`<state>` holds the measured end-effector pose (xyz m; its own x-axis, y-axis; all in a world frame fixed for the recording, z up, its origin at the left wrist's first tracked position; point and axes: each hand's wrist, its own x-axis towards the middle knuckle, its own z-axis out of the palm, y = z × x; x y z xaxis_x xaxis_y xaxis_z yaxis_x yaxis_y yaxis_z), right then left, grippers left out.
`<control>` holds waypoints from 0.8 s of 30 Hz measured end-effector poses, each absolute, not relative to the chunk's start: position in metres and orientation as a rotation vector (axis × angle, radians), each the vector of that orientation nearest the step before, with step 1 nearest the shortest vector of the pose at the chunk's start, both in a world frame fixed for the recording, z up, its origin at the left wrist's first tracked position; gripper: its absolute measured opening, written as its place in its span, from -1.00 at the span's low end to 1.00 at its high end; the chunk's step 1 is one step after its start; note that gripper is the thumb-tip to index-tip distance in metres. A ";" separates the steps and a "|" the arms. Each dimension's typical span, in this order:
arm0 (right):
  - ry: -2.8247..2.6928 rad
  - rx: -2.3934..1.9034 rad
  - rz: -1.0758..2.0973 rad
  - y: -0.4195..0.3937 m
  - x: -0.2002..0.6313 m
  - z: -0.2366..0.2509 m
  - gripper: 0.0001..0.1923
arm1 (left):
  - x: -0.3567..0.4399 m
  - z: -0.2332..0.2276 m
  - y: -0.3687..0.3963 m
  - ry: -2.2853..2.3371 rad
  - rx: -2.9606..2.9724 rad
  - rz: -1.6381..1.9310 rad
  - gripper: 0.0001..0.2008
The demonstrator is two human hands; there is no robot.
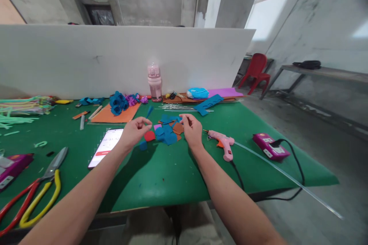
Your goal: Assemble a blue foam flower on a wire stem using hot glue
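Observation:
My left hand (136, 132) is closed in a pinch above the table, near the phone's upper right corner. A narrow dark blue piece (149, 111) shows just beyond its fingertips; whether they grip it I cannot tell. My right hand (191, 129) also pinches, at the right edge of a loose pile of blue felt-like pieces (167, 134). What its fingertips hold is too small to make out. A red piece (149, 136) and a brown piece (178, 128) lie among the blue ones, between my hands.
A pink glue gun (222, 142) with a long clear glue stick lies right, beside a purple power strip (270, 147). At left are a lit phone (107, 147) and large shears (51, 172). Blue flower shapes (118, 102) and a pink bottle (155, 82) stand behind, before a white partition (86, 61).

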<state>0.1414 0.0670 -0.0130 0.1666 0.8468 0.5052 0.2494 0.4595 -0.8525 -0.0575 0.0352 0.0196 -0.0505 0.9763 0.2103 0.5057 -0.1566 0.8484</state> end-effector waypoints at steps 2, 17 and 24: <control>-1.346 -1.102 0.550 0.071 0.147 -0.014 -0.68 | -0.051 0.006 0.038 1.677 1.714 0.946 -0.76; -1.274 -1.154 0.504 0.079 0.154 -0.019 -0.68 | -0.015 -0.023 0.064 1.887 2.051 0.472 -0.83; -1.399 -1.187 0.646 0.082 0.149 -0.024 -0.70 | -0.021 -0.018 0.058 1.868 1.981 0.524 -0.72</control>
<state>0.1491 0.0822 -0.0244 0.1427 0.9084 0.3930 0.2906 0.3411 -0.8940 -0.0207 0.0583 -0.0175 0.0538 0.9984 0.0181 0.8619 -0.0556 0.5040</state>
